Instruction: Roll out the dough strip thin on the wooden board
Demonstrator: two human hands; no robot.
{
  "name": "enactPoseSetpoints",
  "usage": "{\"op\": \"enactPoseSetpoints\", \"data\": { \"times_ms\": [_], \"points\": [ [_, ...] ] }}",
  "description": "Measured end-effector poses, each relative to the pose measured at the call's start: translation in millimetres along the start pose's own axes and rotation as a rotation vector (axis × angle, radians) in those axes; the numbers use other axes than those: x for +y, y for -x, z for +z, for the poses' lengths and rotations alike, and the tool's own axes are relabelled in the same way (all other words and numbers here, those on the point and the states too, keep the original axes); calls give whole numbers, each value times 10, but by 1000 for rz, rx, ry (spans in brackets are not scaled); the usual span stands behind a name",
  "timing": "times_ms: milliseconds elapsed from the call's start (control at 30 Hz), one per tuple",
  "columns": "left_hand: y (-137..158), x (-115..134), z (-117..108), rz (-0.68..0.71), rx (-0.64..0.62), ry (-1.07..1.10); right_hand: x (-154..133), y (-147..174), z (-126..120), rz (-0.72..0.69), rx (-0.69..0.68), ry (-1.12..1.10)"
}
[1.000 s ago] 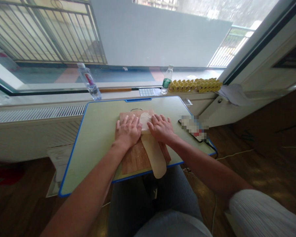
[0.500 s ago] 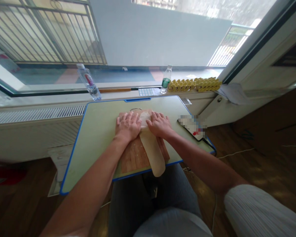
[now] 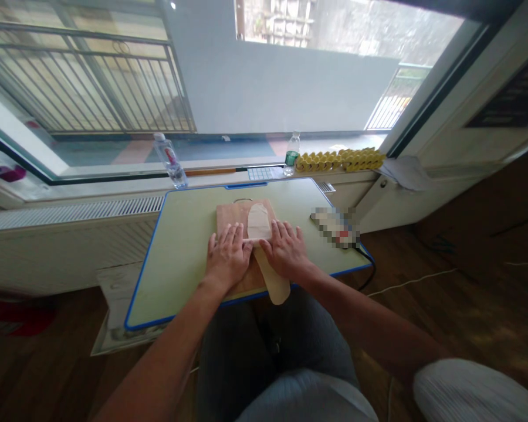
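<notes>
A long strip of flattened dough point(image 3: 259, 220) lies on a wooden cutting board point(image 3: 227, 215). Its near end droops past the table's front edge. Across the dough rests a thin, pale rolling pin point(image 3: 253, 241), of which only the stretch between my hands shows. My left hand point(image 3: 229, 255) presses on the pin's left part, fingers extended forward and palm down. On the right part lies my right hand point(image 3: 287, 249), likewise flat with its fingers stretched out. Both hands cover the pin's ends, and neither is wrapped round it as far as I can see.
The small table point(image 3: 180, 246) has a blue rim. A phone-like device point(image 3: 334, 225), partly blurred, lies at its right with a black cable. On the windowsill stand two plastic bottles point(image 3: 171, 161) point(image 3: 292, 153) beside yellow egg-carton-like trays point(image 3: 341, 160). A radiator is below.
Both hands have drawn the rolling pin towards me along the dough. More of the dough and board now shows beyond my fingers. The camera view has shifted slightly.
</notes>
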State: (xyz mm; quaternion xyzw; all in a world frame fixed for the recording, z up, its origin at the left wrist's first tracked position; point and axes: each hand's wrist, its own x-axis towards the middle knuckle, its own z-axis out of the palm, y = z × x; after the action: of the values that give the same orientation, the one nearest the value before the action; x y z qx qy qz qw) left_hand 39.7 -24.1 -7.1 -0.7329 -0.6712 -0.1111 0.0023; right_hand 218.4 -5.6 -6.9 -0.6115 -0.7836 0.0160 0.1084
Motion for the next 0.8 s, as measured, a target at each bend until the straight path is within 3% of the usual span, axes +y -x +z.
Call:
{"op": "enactPoseSetpoints", "data": {
  "times_ms": [200,567,800],
  "points": [
    [-47,-1,-5,7,-6,-4,21,-86,31,-14,10,-4],
    [-945,-137,47,-73,-114,14,138,-1034,52,17,-76,-82],
    [-1252,-225,50,-77,-143,51,199,-1462,52,52,-146,-126]
  ]
}}
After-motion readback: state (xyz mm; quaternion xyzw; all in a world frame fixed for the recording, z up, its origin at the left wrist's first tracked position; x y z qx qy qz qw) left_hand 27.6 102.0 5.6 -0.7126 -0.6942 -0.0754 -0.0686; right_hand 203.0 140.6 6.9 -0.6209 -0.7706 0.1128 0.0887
